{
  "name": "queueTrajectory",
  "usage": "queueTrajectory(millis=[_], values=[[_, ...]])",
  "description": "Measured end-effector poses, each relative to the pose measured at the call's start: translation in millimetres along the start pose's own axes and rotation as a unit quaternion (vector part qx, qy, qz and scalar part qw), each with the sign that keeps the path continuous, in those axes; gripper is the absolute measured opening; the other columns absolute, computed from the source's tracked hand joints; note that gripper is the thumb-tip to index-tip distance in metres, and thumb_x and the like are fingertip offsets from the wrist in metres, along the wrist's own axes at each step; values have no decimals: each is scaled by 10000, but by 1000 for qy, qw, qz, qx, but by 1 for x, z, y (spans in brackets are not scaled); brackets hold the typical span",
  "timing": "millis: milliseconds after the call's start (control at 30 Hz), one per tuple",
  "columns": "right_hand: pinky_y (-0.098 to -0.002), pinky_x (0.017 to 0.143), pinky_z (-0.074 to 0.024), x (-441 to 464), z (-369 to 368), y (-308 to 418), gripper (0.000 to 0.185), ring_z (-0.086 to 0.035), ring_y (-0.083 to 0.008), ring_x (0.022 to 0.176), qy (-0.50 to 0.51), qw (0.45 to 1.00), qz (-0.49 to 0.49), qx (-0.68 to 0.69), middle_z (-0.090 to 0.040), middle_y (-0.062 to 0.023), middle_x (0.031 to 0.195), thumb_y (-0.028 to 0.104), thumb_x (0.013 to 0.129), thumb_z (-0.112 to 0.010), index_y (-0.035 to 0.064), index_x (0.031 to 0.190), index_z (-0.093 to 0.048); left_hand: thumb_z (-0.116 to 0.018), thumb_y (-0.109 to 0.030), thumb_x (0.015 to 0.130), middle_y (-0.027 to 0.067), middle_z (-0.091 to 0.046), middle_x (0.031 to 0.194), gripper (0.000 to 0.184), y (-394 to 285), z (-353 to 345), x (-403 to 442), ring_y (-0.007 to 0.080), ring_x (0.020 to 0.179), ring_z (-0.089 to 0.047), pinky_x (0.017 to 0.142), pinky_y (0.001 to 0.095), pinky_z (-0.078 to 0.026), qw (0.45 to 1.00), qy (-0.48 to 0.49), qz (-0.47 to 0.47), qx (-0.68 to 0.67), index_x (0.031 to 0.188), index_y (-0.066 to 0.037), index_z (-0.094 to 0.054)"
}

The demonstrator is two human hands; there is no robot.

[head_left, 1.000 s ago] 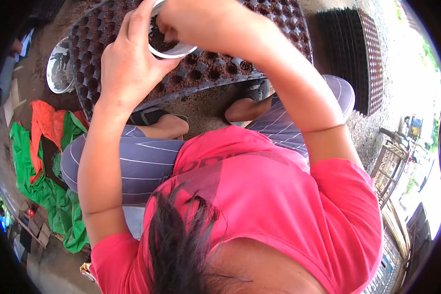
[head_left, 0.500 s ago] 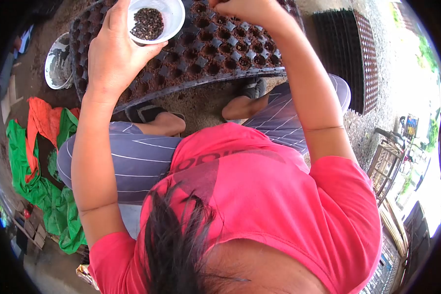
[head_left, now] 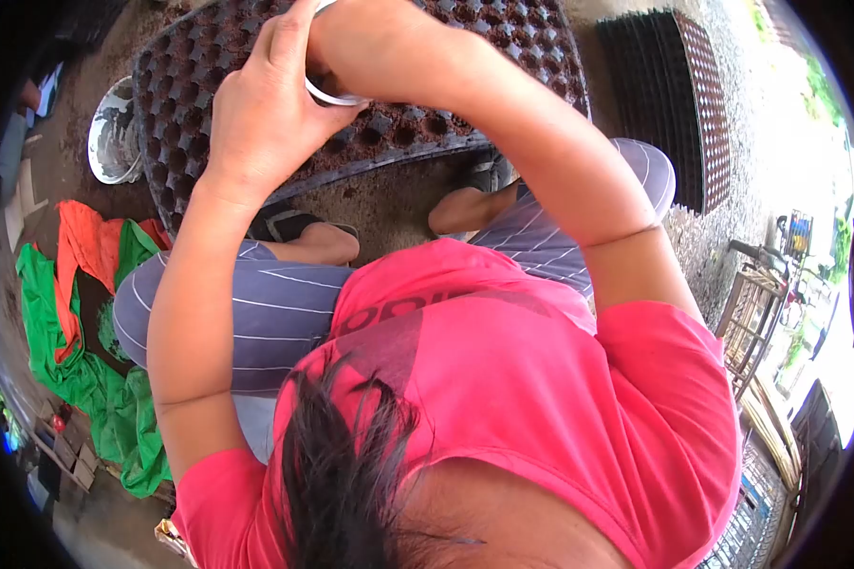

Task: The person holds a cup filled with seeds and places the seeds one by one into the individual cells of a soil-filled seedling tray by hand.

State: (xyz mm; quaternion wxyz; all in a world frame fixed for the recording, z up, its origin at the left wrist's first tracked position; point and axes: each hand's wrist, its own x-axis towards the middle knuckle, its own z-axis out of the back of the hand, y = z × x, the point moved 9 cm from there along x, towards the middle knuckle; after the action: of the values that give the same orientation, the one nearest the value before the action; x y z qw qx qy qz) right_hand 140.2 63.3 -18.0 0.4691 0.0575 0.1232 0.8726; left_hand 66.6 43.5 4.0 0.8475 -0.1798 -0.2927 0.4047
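Observation:
My left hand (head_left: 264, 114) is wrapped round a white plastic cup (head_left: 332, 97), thumb along the near rim. Over the cup's mouth lies my right hand (head_left: 365, 49), its fingers dipping inside, so how they are bent is hidden. Only a dark sliver of the cup's inside shows; the small dark seeds are covered. Beneath both hands spreads a black seedling tray (head_left: 399, 150), its many round cells filled with brown soil.
A white, dirt-smeared basin (head_left: 114, 133) stands left of the tray. Stacked black trays (head_left: 655, 104) rise at the right. Green sheeting (head_left: 95, 398) and orange cloth (head_left: 87, 245) lie at lower left. My legs flank the tray's near edge; a bicycle (head_left: 759, 294) is far right.
My right hand has come left from above the tray to the cup, hiding the seeds. The left hand has moved the cup slightly right.

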Motion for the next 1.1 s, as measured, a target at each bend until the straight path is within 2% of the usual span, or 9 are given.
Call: queueTrajectory(millis=[100, 233, 300, 567, 733, 867, 933, 967, 1100], values=[[-440, 702, -591, 8, -9, 2, 151, -749, -349, 796, -12, 999, 28, 23, -746, -188, 829, 92, 751, -727, 26, 882, -763, -951, -250, 668, 155, -629, 1379, 981, 8, 1, -4, 380, 1200, -660, 980, 468, -570, 1000, 4, 11, -3, 1497, -155, -434], [-434, 695, -590, -15, 35, -18, 162, -745, -354, 752, 38, 980, -105, 165, -738, -188, 783, 150, 761, -693, 61, 863, -782, -946, -249, 675, 156, -634, 1371, 977, 16, 5, -5, 379, 1197, -662, 980, 470, -568, 1000, 0, 26, 15, 1499, -159, -429], [-449, 788, -580, -32, 57, -45, 230, -732, -357, 821, -17, 983, -111, 146, -747, -200, 858, 135, 720, -694, 39, 905, -791, -940, -247, 682, 154, -635, 1369, 971, 23, 8, -7, 376, 1194, -664, 977, 469, -565, 999, -1, 25, 29, 1501, -160, -426], [-445, 790, -580, -44, 40, -66, 236, -729, -370, 832, -32, 984, -141, 105, -744, -199, 860, 152, 729, -688, 49, 911, -796, -941, -250, 680, 154, -636, 1365, 973, 20, 3, -8, 374, 1186, -668, 969, 467, -565, 1000, 7, 23, 16, 1501, -156, -427], [-432, 694, -592, -9, 11, -4, 137, -747, -345, 789, -5, 999, -12, -31, -742, -178, 817, 75, 709, -738, 28, 836, -760, -948, -262, 667, 170, -637, 1364, 992, -3, -2, 0, 384, 1187, -667, 968, 467, -568, 1000, -9, 0, 3, 1502, -147, -425], [-441, 714, -585, 1, 1, 5, 145, -740, -349, 784, -35, 997, 46, 46, -742, -173, 819, 70, 700, -732, 36, 837, -765, -955, -266, 661, 172, -638, 1369, 1004, 3, -3, -3, 387, 1199, -662, 973, 463, -567, 1000, -8, 8, -20, 1505, -142, -426], [-422, 700, -582, -6, 16, -4, 149, -733, -332, 746, -8, 997, -48, 63, -733, -159, 768, 101, 704, -724, 61, 840, -772, -956, -268, 659, 169, -639, 1369, 1006, 5, -1, -2, 382, 1199, -663, 974, 460, -566, 1000, -6, 7, -18, 1506, -142, -428], [-464, 761, -575, -10, 41, -6, 170, -719, -396, 782, -53, 995, -34, 83, -722, -213, 804, 150, 752, -685, 33, 834, -777, -955, -264, 661, 164, -636, 1374, 1001, 8, 1, -2, 376, 1199, -664, 974, 458, -566, 1000, -6, 14, 2, 1504, -141, -430], [-441, 716, -577, -56, 26, -58, 136, -724, -350, 748, -45, 984, -91, 147, -724, -173, 768, 140, 737, -706, 65, 827, -775, -953, -250, 667, 153, -633, 1382, 981, 24, 9, -8, 358, 1199, -666, 977, 451, -565, 999, -23, 1, 38, 1495, -139, -438]])
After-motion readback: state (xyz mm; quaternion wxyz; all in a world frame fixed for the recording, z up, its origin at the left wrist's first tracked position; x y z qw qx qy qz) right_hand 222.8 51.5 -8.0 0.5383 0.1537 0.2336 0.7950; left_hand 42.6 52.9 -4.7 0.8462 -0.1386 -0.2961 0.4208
